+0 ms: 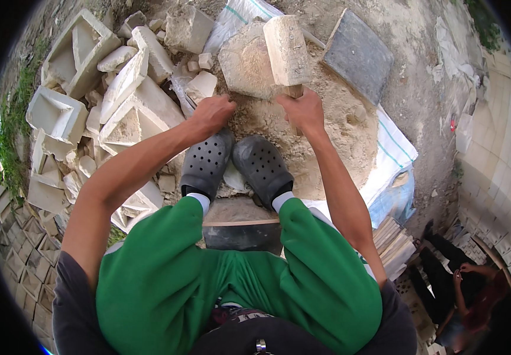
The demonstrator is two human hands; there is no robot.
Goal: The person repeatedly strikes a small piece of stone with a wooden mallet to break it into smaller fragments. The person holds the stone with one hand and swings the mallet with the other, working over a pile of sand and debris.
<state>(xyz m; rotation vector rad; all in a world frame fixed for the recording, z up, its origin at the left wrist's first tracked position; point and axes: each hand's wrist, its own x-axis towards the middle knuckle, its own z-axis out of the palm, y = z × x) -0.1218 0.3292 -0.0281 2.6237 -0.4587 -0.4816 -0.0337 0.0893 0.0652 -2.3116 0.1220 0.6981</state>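
My right hand point(304, 111) is wrapped round the short handle of a pale, dust-covered mallet point(286, 50). The mallet's blocky head points away from me, above a dusty flat slab point(239, 62). To the left, my left hand point(214, 112) is closed with its knuckles up, low over the crumbled pale powder point(338, 139). What its fingers hold, if anything, is hidden. A broken pale chunk point(202, 87) lies just beyond that hand. Both hands are just beyond my grey clogs point(208, 163).
Broken plaster-like mould blocks point(140, 109) are heaped at left. A dark square slab point(359, 56) lies at far right on the ground. A white woven sheet point(394, 142) with blue stripes shows under the powder. Another person point(468, 290) sits at lower right, near stacked pale strips point(392, 244).
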